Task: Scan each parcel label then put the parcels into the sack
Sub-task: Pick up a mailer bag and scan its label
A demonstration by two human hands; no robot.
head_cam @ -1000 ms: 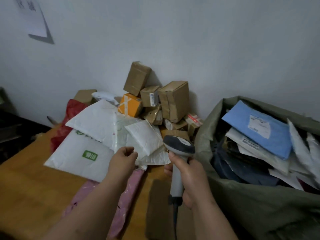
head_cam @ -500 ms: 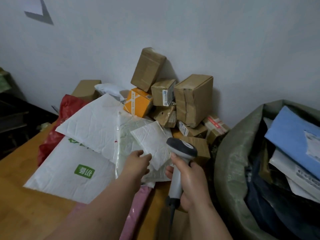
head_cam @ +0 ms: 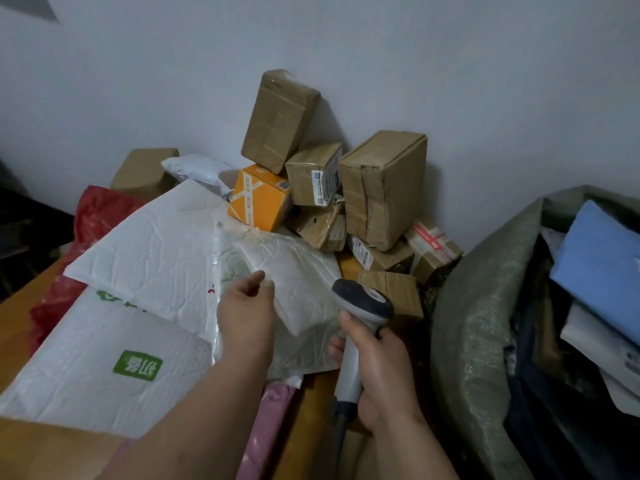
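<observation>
My left hand [head_cam: 247, 313] pinches the left edge of a small white padded mailer [head_cam: 301, 275] that lies on top of a heap of white mailers. My right hand [head_cam: 381, 372] grips the handle of a grey barcode scanner [head_cam: 363, 299], whose head points toward the heap, just right of the small mailer. The grey-green sack [head_cam: 485, 306] stands open at the right, with a blue parcel [head_cam: 595, 265] and several other parcels inside. No label shows on the small mailer's upper face.
Two large white mailers [head_cam: 156, 251], one with a green logo [head_cam: 104, 358], cover the wooden table [head_cam: 10, 313]. Cardboard boxes [head_cam: 381, 188] and an orange box [head_cam: 258, 199] are piled against the wall. A red bag [head_cam: 97, 216] and a pink mailer [head_cam: 273, 420] lie underneath.
The view has swung left and closer, pushing the sack toward the right edge. My left hand has moved forward onto the small white mailer's edge. The scanner stays in my right hand.
</observation>
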